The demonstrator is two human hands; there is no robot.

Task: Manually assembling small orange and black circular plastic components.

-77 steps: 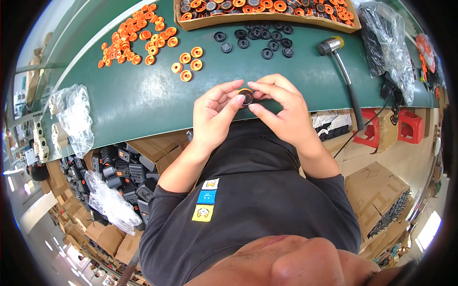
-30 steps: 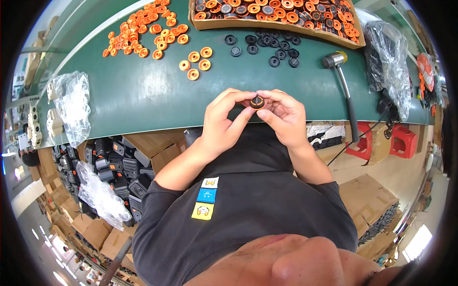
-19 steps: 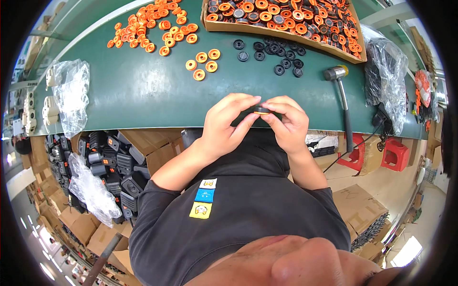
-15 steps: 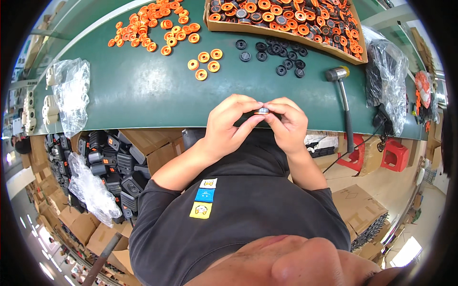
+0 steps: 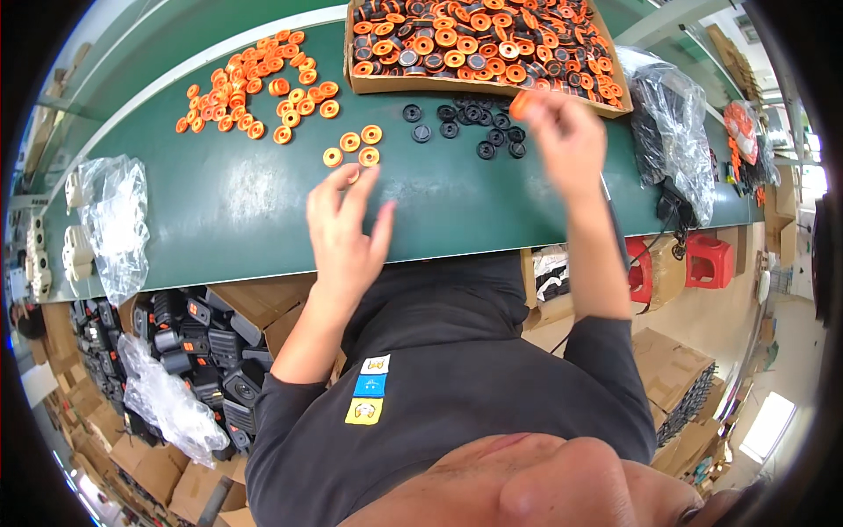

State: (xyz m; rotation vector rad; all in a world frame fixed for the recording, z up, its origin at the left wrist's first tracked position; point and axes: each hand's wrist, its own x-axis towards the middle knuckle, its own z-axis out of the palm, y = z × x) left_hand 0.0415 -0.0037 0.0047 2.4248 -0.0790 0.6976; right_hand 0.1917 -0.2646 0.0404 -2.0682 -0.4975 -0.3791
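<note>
My left hand (image 5: 344,230) reaches over the green table with its fingers apart. Its fingertips are at the nearest of a few loose orange round caps (image 5: 332,157), and one is partly hidden by them. Whether they touch it I cannot tell. My right hand (image 5: 569,145), smeared by motion, is at the near edge of a cardboard box (image 5: 439,85) filled with orange-and-black round caps (image 5: 445,37). An orange round cap (image 5: 521,105) shows at its fingertips. Just left of that hand lie several black round discs (image 5: 486,150).
A larger pile of orange caps (image 5: 237,88) spreads at the far left. Clear plastic bags lie at the left end (image 5: 118,224) and right end (image 5: 680,123) of the table. My right forearm mostly covers a hammer (image 5: 616,230). Red stools (image 5: 709,261) stand below.
My hands have parted from the small round piece they held together. The left went left to the orange caps; the right went forward to the box with a cap. The view has shifted slightly.
</note>
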